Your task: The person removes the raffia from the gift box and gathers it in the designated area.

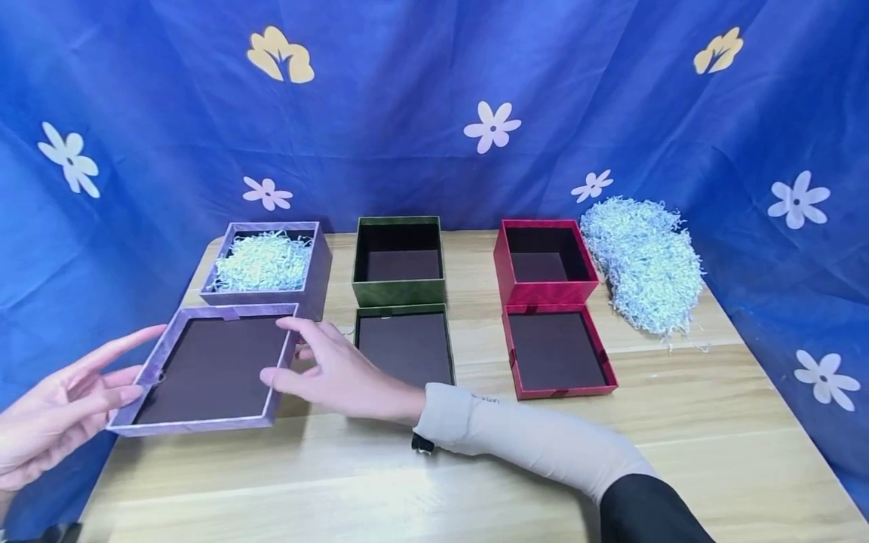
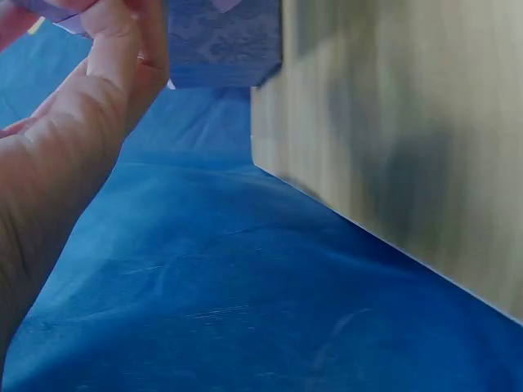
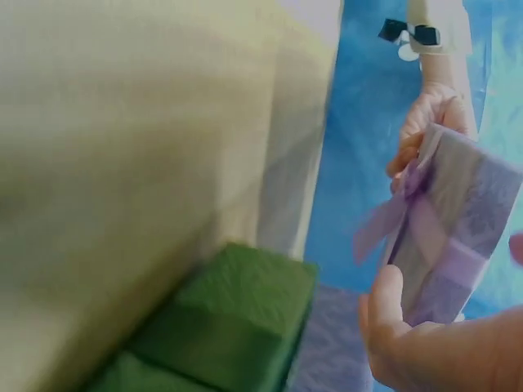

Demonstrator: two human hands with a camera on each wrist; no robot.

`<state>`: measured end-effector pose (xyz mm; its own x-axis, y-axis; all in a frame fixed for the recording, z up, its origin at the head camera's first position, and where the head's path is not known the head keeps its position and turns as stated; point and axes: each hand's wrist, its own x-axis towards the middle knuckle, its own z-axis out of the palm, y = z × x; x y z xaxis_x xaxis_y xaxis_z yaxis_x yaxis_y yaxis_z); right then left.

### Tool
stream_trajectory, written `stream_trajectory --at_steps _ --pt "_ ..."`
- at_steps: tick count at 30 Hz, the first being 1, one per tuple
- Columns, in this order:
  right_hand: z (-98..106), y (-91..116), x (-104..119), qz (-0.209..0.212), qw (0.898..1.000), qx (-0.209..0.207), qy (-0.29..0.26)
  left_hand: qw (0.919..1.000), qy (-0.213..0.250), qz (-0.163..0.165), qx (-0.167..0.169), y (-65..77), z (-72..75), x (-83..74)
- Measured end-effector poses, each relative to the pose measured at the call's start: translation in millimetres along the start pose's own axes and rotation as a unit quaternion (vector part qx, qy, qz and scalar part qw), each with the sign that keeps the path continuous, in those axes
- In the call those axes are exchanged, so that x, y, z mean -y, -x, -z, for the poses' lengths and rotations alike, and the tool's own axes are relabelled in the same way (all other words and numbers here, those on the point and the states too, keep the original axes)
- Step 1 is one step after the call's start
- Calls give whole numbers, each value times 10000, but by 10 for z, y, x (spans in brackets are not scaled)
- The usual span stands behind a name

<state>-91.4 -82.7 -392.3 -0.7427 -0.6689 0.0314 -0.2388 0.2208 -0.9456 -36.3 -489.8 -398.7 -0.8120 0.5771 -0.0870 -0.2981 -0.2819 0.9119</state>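
Note:
Both hands hold a lavender box lid (image 1: 210, 369), its dark inside turned up, over the front left of the table. My left hand (image 1: 64, 418) grips its left rim. With thumb and fingers, my right hand (image 1: 339, 373) pinches the right rim. The right wrist view shows the lid's patterned outside with a pale purple ribbon bow (image 3: 415, 181). Right behind the lid stands the lavender box (image 1: 317, 290), with light blue shredded paper (image 1: 265, 262) in it.
A green box (image 1: 399, 292) and a red box (image 1: 550, 292) stand open along the back. In front of them lie the green lid (image 1: 407, 347) and the red lid (image 1: 560, 351). More shredded paper (image 1: 648, 264) is heaped at the back right. Blue cloth (image 1: 407, 113) hangs behind the table.

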Motion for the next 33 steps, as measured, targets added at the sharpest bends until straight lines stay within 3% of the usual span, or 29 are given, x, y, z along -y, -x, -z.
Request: stream_trajectory --at_steps 3,6,8,9,10,14,17,21,28,33 --pt "-46 4 -25 -349 9990 216 156 9925 -1039 324 -556 37 -24 47" --pt "-70 -15 -57 -471 9953 391 750 9686 -2212 533 -1007 15 -64 106" --pt "-87 -39 -76 -577 9915 488 1059 9525 -2773 578 -1115 -15 -84 138" --pt "-97 -57 -85 -648 9903 506 1121 9491 -2907 536 -1088 -33 -89 152" --pt "-110 -79 -92 -740 9893 524 1144 9457 -3015 490 -1107 -59 -96 168" --pt "-167 -173 -127 -1024 9832 466 1434 9546 -2755 324 -1086 -161 -104 218" --pt "-216 -236 -160 -1152 9780 393 1693 9529 -2753 468 -1185 -217 -100 249" --pt "-283 -284 -182 -1285 9726 410 1891 9412 -3056 670 -1273 -216 -86 273" --pt "-275 -334 -146 -1233 9635 518 2318 9172 -3702 313 -1444 -220 -75 355" --pt "0 -392 -153 -1016 9583 193 2664 9171 -3643 334 -1586 -311 -51 387"
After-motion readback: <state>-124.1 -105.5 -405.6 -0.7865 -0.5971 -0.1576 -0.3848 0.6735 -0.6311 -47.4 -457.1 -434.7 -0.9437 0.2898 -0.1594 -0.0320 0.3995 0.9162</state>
